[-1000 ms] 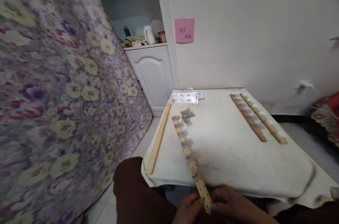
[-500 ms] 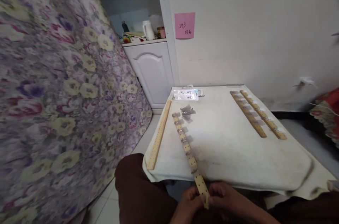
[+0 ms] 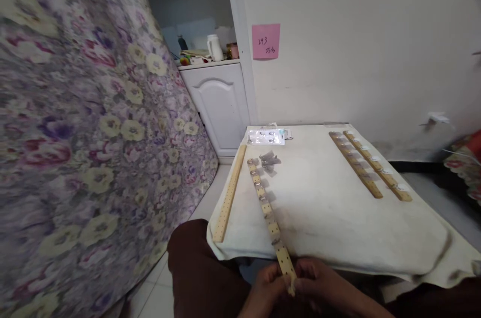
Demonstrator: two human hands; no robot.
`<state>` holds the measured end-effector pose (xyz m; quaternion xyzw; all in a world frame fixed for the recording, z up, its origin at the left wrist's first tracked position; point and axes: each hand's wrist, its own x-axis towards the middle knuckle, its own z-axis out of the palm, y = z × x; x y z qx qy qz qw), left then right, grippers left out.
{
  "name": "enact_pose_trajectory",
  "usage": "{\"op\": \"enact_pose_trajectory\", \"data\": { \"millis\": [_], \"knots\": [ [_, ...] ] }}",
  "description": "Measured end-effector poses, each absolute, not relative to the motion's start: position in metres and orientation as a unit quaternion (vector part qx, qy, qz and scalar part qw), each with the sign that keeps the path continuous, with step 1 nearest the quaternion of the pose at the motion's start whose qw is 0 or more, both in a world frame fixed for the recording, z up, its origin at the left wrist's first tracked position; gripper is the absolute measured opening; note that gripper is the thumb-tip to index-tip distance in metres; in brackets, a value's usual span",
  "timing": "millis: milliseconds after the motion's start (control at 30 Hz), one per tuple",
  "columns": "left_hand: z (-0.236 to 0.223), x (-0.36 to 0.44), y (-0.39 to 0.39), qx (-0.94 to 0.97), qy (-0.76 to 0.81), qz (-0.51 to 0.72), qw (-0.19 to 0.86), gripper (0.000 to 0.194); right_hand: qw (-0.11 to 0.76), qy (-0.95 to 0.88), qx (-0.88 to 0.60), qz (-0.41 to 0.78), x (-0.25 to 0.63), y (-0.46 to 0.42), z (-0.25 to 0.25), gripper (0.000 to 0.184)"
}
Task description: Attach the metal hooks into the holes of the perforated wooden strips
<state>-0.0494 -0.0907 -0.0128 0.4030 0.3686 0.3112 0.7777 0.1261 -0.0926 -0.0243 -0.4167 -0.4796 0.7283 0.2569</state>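
Observation:
A narrow pale wooden strip (image 3: 272,228) with rows of small holes slants across the near part of the table, its near end jutting past the edge. Several small metal clips with clear tabs, such as this clip (image 3: 276,242), sit along its length. At that near end, my left hand (image 3: 266,285) pinches the strip from the left. My right hand (image 3: 317,282) is closed against the same end from the right; whether a small part is between its fingertips is hidden. Beyond the strip's far end lies a small heap of clips (image 3: 269,160).
A bare holed strip (image 3: 230,195) lies along the table's left edge. Two strips with clips, a darker one (image 3: 355,164) and a lighter one (image 3: 378,165), lie at the right. Clear packaging (image 3: 265,136) rests at the back of the cloth-covered table (image 3: 319,208). A floral curtain (image 3: 93,147) hangs left.
The whole view has shifted slightly, so the table appears a little further right and lower. Both hands stay at the strip's near end, with barely any finger movement visible.

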Motion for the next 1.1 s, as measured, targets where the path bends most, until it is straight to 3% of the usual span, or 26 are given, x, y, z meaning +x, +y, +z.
{"op": "enact_pose_trajectory", "data": {
  "millis": [200,600,833,1033,1100],
  "knots": [
    [-0.011,-0.058,-0.078,0.428,0.444,0.285,0.734,0.050,0.280,-0.457,-0.401,0.743,0.111,-0.080,-0.022,0.029],
    [-0.008,-0.063,-0.066,0.434,0.466,0.268,0.723,0.048,0.301,-0.471,-0.417,0.716,0.103,-0.073,-0.028,0.023],
    [-0.027,-0.065,-0.068,0.421,0.500,0.263,0.709,0.054,0.275,-0.520,-0.499,0.636,0.100,-0.079,-0.025,0.023],
    [-0.041,-0.068,-0.065,0.405,0.481,0.244,0.738,0.061,0.168,-0.516,-0.516,0.663,0.136,-0.068,-0.012,0.023],
    [-0.040,-0.070,-0.066,0.406,0.455,0.258,0.750,0.061,0.209,-0.519,-0.510,0.653,0.152,-0.050,-0.007,0.024]
  ]
}}
